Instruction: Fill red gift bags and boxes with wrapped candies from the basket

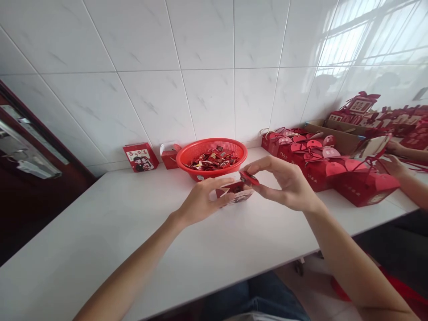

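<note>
A small red gift box [238, 196] with a printed picture on its front stands on the white table, its top open. My left hand [203, 198] grips the box at its left side, thumb in front and fingers behind. Over the box's open top, my right hand [284, 183] pinches a red wrapped candy [249, 178] between thumb and fingers. Just behind the box sits a red plastic basket [187, 154], holding many similar red-wrapped candies [217, 159].
Left of the basket stand a red box with a couple printed on it [141, 157] and another red box [170, 156]. Rows of closed red gift boxes [314, 167] fill the right side, beside a cardboard carton [347, 140]. Another person's hands [394, 162] work at the far right.
</note>
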Available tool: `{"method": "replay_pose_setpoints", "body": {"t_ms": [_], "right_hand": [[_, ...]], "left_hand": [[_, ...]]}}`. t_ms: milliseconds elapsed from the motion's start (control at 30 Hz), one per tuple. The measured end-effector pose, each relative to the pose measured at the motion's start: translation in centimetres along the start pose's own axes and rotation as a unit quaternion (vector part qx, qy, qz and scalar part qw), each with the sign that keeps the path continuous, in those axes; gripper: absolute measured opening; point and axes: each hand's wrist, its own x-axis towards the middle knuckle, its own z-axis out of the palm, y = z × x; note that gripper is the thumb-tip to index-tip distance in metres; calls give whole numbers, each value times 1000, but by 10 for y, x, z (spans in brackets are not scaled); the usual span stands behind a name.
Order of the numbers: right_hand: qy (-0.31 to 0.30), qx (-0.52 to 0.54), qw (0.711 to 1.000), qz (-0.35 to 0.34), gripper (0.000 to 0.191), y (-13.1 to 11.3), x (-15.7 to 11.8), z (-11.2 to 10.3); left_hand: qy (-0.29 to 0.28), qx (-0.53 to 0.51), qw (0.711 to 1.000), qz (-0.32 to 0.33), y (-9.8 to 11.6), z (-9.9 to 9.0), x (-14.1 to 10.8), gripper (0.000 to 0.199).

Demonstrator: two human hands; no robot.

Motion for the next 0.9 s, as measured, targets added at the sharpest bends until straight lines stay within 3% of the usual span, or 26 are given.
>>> {"method": "replay_pose_setpoints", "body": {"t_ms": [100, 200, 400, 567, 700, 900], "right_hand": [[36, 8, 999, -4, 32, 10, 1, 7], [33, -15, 999, 2, 38, 15, 1, 13], [-8, -164, 986, -3, 8, 16, 0, 25], [-33, -318, 948, -17, 9, 23, 0, 41], [-12, -298, 954, -8, 11, 28, -2, 44], [77, -235, 968, 51, 13, 34, -7, 21]], "left_hand": [[46, -45, 998, -10, 0, 2, -1, 40], [8, -61, 998, -29, 3, -3, -1, 47], [-36, -81, 995, -43, 16, -9, -3, 60], [-28, -86, 995, -34, 12, -9, -2, 64], [-16, -78, 993, -84, 2, -14, -1, 62], [6, -34, 994, -102, -7, -19, 0, 57]]}}
